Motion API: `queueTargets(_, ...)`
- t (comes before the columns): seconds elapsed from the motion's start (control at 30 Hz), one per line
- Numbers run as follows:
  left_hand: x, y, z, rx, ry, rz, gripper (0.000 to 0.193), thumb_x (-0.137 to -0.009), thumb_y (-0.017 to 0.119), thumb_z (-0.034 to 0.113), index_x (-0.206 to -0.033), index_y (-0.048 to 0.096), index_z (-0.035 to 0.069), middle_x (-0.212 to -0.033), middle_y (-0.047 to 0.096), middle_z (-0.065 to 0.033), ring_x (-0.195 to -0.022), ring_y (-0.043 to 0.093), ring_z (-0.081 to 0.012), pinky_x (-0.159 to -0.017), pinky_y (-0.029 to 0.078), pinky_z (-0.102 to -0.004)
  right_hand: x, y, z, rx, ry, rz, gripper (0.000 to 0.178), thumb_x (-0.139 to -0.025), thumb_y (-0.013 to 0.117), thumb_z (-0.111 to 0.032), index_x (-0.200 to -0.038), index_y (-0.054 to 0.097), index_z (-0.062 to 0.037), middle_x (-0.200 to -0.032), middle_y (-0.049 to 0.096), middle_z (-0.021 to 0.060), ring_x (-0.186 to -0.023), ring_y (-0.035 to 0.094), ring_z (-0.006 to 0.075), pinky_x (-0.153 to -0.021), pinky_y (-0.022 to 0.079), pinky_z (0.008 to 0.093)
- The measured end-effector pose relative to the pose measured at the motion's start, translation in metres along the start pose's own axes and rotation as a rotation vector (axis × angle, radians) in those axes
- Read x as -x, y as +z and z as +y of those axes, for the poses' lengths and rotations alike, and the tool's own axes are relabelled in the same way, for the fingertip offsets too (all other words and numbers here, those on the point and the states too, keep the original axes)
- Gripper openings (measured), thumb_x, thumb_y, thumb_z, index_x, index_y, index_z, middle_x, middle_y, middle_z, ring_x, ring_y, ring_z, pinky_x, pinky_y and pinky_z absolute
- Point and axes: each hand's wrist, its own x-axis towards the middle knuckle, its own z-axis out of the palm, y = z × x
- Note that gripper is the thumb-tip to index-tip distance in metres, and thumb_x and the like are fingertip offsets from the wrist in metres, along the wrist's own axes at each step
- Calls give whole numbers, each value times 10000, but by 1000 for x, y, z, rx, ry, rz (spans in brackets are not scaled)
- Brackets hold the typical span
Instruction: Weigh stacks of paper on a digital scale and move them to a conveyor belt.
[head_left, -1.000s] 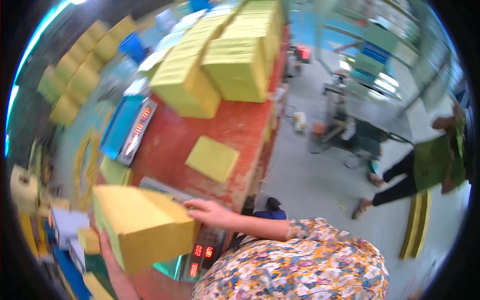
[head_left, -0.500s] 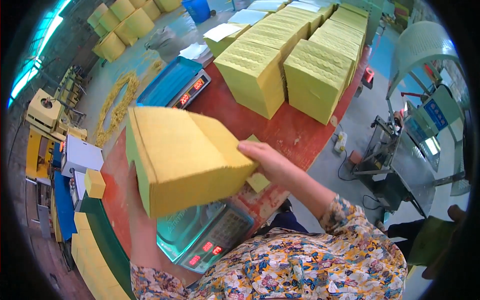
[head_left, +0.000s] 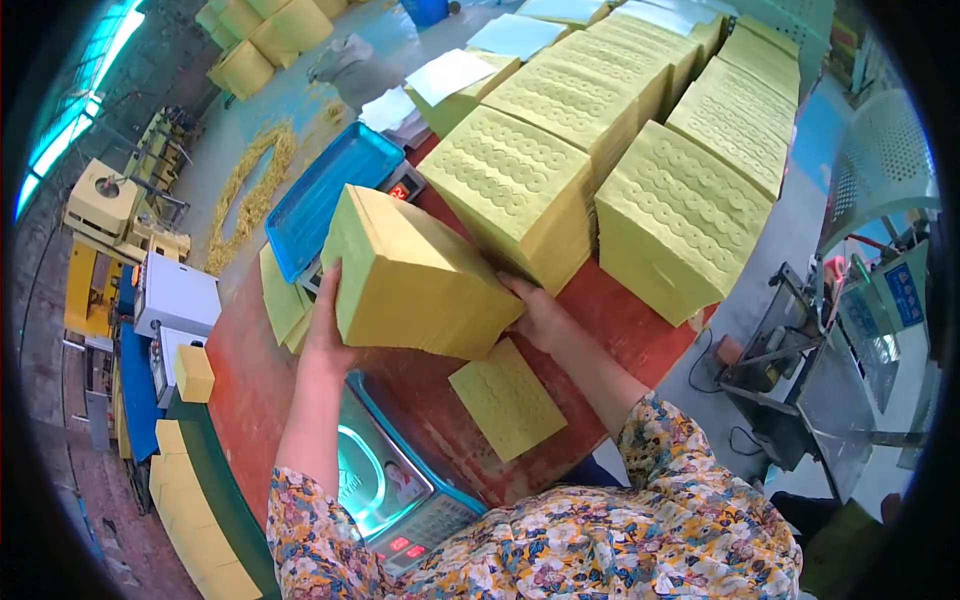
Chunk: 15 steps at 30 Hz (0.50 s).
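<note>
Between my two hands is a thick stack of yellow paper point(head_left: 425, 285), tilted and held off the red table. My left hand point(head_left: 325, 325) grips its left end, fingers up along the side. At the right end my right hand point(head_left: 535, 312) presses on the stack, close to the yellow stacks behind it. Below it lies a small sheaf of yellow paper point(head_left: 508, 400) with embossed marks. Nearest my body sits a digital scale point(head_left: 385, 480) with a lit teal tray and red digits. A second scale with a blue tray point(head_left: 335, 195) stands beyond my left hand.
Tall stacks of embossed yellow paper point(head_left: 508, 175) fill the far part of the red table point(head_left: 250, 400); another block point(head_left: 680, 210) stands at the right edge. Yellow sheets point(head_left: 285, 300) lie beside the blue tray. On the left runs a green conveyor with yellow blocks point(head_left: 195, 510). A metal frame machine point(head_left: 850, 340) stands right.
Both hands have carried the yellow paper stack away from over the near scale, farther out toward the rows of stacks. The near scale's tray and the small sheaf are now more exposed.
</note>
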Motion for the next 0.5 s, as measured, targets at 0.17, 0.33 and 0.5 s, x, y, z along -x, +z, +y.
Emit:
queueTargets(0.17,-16,-3,2,-17,-20,-10,601,-921,576,537,-1374,515,147,-1261,615,-66,-1157,584,-231,-956,485,-414,10,5,15,-214,-79,155,450,-948,600,-362,-1313,504,-116,-1254,591,47,-1126,565,227,-914,471,396)
queueTargets(0.33,-18,15,-7,-104,59,-30,587,-916,569,556,-1358,537,170,-1293,596,-54,-1176,570,-226,-956,472,-420,45,-18,31,-301,-183,148,474,-947,592,-331,-1334,485,-80,-1274,573,87,-1118,562,238,-972,447,404)
queueTargets(0.5,-18,37,-23,-148,123,-126,601,-968,535,465,-1418,445,77,-1353,554,-88,-1224,551,-216,-996,474,-398,97,-1,49,-93,-289,219,490,-941,586,-233,-1371,464,-30,-1266,584,106,-1129,568,240,-1021,432,412)
